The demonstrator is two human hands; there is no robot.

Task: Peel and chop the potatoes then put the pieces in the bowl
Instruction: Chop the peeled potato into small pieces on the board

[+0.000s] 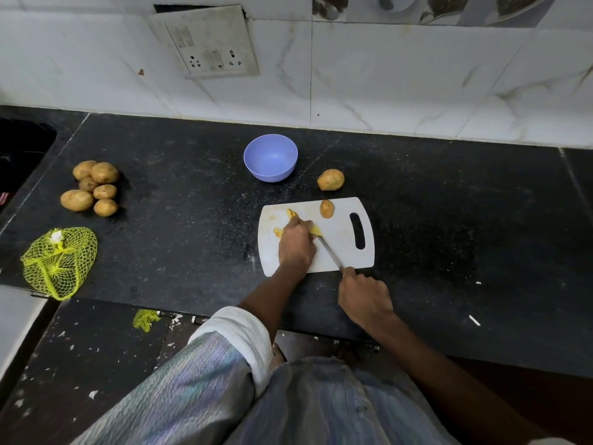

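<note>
A white cutting board [346, 252] lies on the black counter. My left hand [296, 244] presses down on yellow potato pieces [316, 230] in the middle of the board; more cut pieces [278, 232] show at its left. My right hand [364, 297] grips a knife [330, 255] whose blade tip meets the potato under my left fingers. A potato half [327, 209] stands at the board's far edge. One whole potato [330, 179] rests beyond the board. The empty blue bowl [270, 158] sits behind it to the left.
A pile of several unpeeled potatoes [93, 187] lies at the left of the counter [449, 220]. A yellow mesh bag [59, 261] hangs over the front left edge. The tiled wall with a socket panel [208, 43] rises behind. A sink [22, 149] is at far left.
</note>
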